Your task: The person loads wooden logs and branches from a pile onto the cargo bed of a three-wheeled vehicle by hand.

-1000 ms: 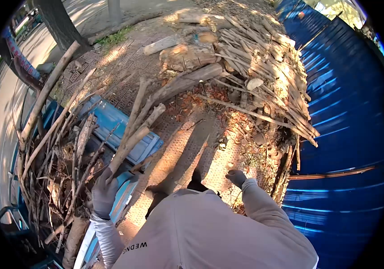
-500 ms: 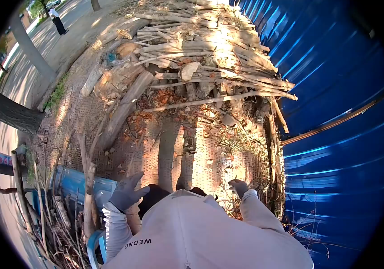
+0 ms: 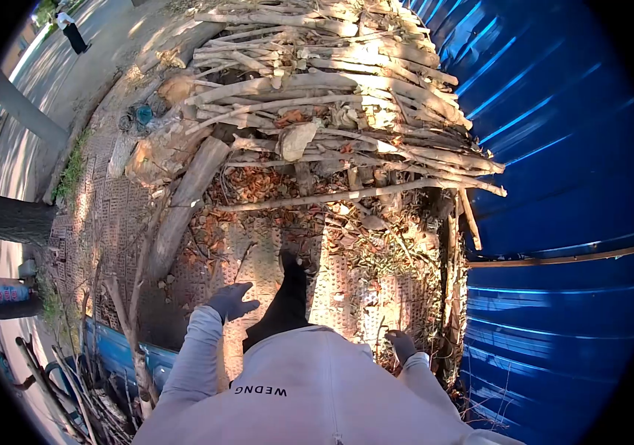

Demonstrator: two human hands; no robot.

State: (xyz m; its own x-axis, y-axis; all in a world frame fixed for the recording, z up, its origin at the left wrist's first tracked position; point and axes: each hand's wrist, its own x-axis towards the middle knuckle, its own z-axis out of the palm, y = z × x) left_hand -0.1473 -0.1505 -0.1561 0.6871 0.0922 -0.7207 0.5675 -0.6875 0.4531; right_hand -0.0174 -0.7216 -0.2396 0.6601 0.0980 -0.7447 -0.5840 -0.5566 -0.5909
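Note:
My left hand (image 3: pixel 232 302), in a grey glove, hangs in the air over the paving with thumb and fingers apart. It is open and holds nothing. On the right, my gloved right hand (image 3: pixel 402 345) hangs low beside my body; its fingers are loosely bent and partly hidden, and nothing shows in them. Ahead lies a large stack of cut branches (image 3: pixel 309 85). One long thin branch (image 3: pixel 332 198) lies across its near side. A thick log (image 3: pixel 187 208) slants along the left of it. Neither hand touches the wood.
A blue corrugated metal wall (image 3: pixel 546 185) runs along the right. At lower left, a blue cart-like edge (image 3: pixel 157 360) stands with upright sticks (image 3: pixel 133 334). Dry leaves (image 3: pixel 257 183) lie by the stack. A tree trunk (image 3: pixel 9 215) and a distant person (image 3: pixel 72 33) are at left.
I have stepped forward, and one dark-trousered leg now reaches out ahead. The stack appears nearer, and the blue cart-like edge has slipped lower left. My left hand has swung forward.

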